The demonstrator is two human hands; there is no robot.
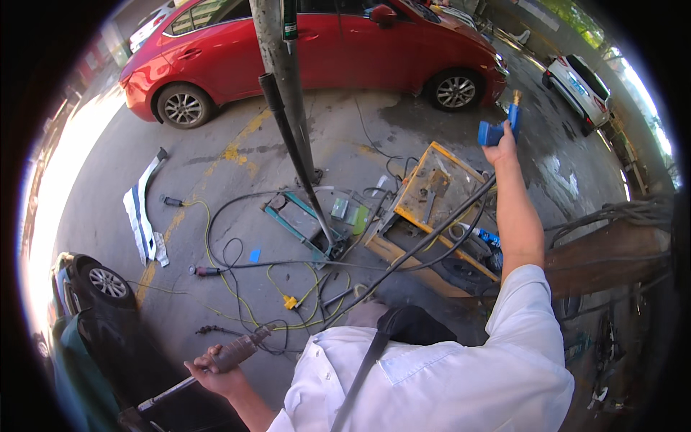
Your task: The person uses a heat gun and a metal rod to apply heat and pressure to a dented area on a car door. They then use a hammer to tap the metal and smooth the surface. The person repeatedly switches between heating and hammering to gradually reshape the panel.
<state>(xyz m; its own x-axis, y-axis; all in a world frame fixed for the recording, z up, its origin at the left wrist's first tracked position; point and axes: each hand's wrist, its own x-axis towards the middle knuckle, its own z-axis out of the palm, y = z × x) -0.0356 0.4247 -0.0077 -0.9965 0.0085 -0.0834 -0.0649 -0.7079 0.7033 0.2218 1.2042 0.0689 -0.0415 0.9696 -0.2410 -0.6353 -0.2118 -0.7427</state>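
My right hand (503, 150), stretched out at the far right, is closed round a blue pistol-shaped tool (492, 134) with a brass-coloured tip pointing up. Low on the left, the fingers of my left hand (215, 376) wrap the base of a brown cylindrical grip (239, 351). A metal rod (170, 393) extends from it down-left, beside a dark green car fender (90, 374); its far end is too dark to make out. Beyond my right forearm stands a yellow-framed tool cart (432, 189) with loose tools on top.
A red car (309, 50) stands beyond a grey post (289, 108) with a black bar (288, 140) leaning near it. Yellow cable (248, 309) and black hoses (302, 263) tangle across the floor, around a teal metal frame (291, 223). A white trim panel (142, 209) lies left.
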